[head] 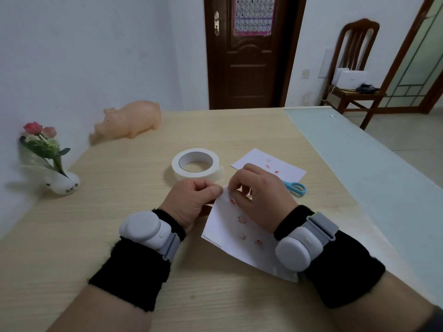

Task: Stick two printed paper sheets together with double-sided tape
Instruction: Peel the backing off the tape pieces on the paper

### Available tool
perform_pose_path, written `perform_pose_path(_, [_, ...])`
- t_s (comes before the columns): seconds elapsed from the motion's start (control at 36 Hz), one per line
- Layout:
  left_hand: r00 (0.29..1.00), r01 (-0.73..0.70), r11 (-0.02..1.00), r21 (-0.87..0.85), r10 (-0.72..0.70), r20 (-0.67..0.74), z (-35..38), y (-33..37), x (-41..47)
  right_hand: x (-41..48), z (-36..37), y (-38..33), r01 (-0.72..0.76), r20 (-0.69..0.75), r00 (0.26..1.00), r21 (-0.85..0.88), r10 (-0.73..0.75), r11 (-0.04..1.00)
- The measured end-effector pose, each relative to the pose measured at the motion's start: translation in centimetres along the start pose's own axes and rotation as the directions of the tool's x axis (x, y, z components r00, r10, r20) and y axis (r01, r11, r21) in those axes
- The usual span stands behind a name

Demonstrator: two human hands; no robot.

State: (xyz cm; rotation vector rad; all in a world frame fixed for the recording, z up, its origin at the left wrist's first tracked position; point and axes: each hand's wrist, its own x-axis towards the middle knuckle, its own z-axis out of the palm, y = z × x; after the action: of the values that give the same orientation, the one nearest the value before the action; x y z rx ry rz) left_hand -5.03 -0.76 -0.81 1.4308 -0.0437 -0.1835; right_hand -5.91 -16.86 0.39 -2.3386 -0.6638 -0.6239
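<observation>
A white printed sheet (pixel 236 232) with small red marks lies on the wooden table (pixel 134 212) in front of me. My left hand (pixel 191 200) pinches its top left corner. Fingertips of my right hand (pixel 259 195) press on the same corner; a small pale strip seems to lie there, too small to tell. A second printed sheet (pixel 266 161) lies further back to the right. The white tape roll (pixel 195 165) stands flat behind my hands, its loose end sticking out to the right.
Blue-handled scissors (pixel 296 188) lie right of my right hand, partly hidden. A pink toy pig (pixel 131 121) and a white vase with flowers (pixel 61 180) stand by the left wall. A pale glass strip (pixel 359 164) covers the table's right side. A chair (pixel 354 68) stands beyond.
</observation>
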Motion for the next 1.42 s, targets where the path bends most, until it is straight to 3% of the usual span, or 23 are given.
perform_pose_path(0.42, [0.998,-0.063,0.991,0.121,0.059,0.035,-0.28,-0.17,0.09,-0.09,-0.46,-0.51,-0.285,0.098,0.956,0.097,0.275,0.954])
perform_pose_path(0.69, [0.997,-0.066,0.981,0.182,0.057,0.054,-0.37,-0.12,0.07,0.00,-0.58,-0.74,-0.334,0.117,0.940,0.116,0.321,0.935])
perform_pose_path(1.42, [0.997,-0.069,0.980,0.186,0.060,0.057,-0.25,-0.10,-0.06,0.05,-0.71,-0.59,-0.281,0.134,0.954,0.094,0.267,0.955])
